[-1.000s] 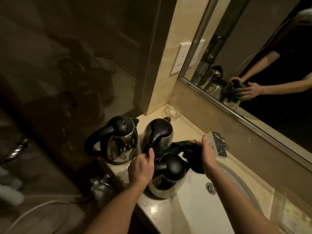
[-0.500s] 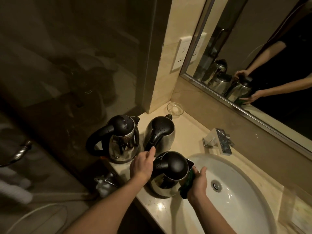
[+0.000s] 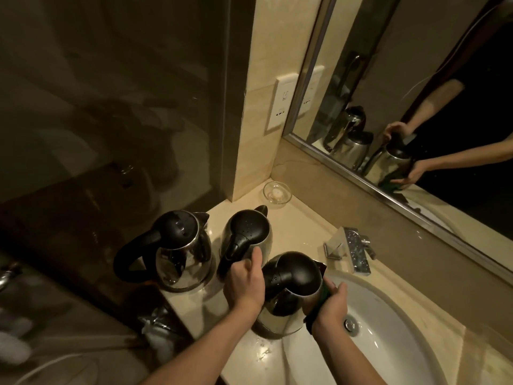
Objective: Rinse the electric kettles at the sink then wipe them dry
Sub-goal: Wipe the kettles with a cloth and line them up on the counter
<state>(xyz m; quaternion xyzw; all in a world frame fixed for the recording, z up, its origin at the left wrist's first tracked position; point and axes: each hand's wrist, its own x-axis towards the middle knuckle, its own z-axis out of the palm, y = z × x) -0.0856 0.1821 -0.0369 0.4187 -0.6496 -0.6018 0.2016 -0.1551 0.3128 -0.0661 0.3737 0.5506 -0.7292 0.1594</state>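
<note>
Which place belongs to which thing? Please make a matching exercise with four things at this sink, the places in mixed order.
Things: 1 glass dish; 2 green cloth; 3 faucet; 4 left hand.
Places: A on the handle of the nearest kettle; B in the counter corner by the wall; C between the right hand and that kettle's side; D behind the basin.
Pairs: 1-B, 2-C, 3-D, 4-A.

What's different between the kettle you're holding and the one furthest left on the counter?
The held kettle is gripped at its handle by the left hand while the right hand holds a green cloth against its side; the leftmost kettle stands untouched. The held kettle is at the sink edge; the leftmost kettle stands away from it. Both have black lids and shiny metal bodies.
</note>
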